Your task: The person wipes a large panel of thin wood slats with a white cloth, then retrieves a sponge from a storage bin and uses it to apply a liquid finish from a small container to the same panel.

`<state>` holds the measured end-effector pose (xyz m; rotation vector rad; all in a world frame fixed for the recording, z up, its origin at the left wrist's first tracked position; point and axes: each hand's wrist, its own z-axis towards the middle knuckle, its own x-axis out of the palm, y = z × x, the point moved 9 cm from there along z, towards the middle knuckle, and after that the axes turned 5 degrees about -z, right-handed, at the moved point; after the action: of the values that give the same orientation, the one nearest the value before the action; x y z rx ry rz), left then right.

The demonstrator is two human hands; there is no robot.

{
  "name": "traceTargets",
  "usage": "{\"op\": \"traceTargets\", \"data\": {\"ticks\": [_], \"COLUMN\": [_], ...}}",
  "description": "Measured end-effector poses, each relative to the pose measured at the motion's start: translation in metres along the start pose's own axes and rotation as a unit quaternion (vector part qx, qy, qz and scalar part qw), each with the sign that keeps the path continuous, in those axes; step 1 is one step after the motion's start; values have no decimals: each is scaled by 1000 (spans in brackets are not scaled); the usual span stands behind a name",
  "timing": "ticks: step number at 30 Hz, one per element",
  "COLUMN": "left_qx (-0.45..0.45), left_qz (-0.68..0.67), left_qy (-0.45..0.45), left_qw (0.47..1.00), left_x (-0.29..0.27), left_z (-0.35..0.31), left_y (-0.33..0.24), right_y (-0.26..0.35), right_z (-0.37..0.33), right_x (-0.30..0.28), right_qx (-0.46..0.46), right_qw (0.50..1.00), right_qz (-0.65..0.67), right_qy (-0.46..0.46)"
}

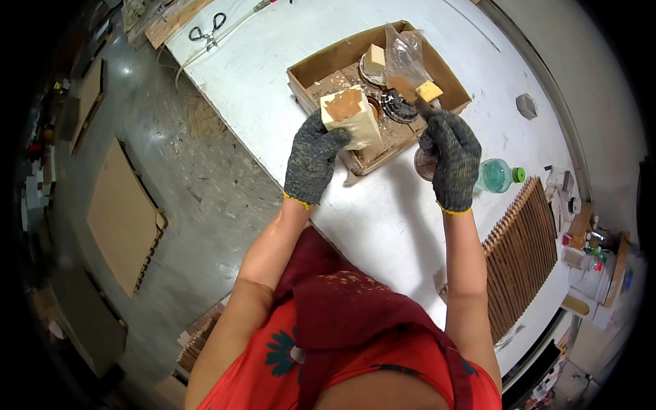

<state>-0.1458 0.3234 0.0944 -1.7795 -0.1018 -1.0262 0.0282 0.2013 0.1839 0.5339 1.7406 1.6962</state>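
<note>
My left hand (316,156), in a dark knit glove with a yellow cuff, grips a cream-coloured block (361,127). Brown paste is smeared over the block's upper face. In my gloved right hand (451,152) is a putty knife (404,89), its blade pointing up and left and coated brown. Both hands are raised at the near side of a shallow brown box (311,72). Inside the box lie a clear plastic bag (404,51), a pale block (374,60), a yellow block (429,91) and a dark, crusted round lid (398,106).
The box stands on a white table (369,219). To the right are a green-capped bottle (497,176) and a row of brown wooden slats (523,260). Scissors (208,29) lie at the far left; a grey hexagonal piece (526,106) sits far right. Flat boards (123,212) are on the left.
</note>
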Motion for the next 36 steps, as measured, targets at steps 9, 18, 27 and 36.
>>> {"op": "traceTargets", "data": {"ticks": [9, 18, 27, 36], "left_qx": [-15, 65, 53, 32], "left_qz": [-43, 219, 262, 230], "left_qy": [35, -89, -90, -92], "left_qw": [998, 969, 959, 968], "left_x": [7, -36, -39, -40], "left_z": [-5, -8, -21, -24], "left_y": [8, -34, -23, -23], "right_y": [12, -13, -26, -64], "right_z": [-3, 34, 64, 90], "right_x": [45, 20, 95, 90], "right_qx": [-250, -165, -181, -172], "right_qw": [956, 936, 715, 722], "right_qz": [-150, -308, -646, -592], "right_qy": [14, 46, 197, 315]}}
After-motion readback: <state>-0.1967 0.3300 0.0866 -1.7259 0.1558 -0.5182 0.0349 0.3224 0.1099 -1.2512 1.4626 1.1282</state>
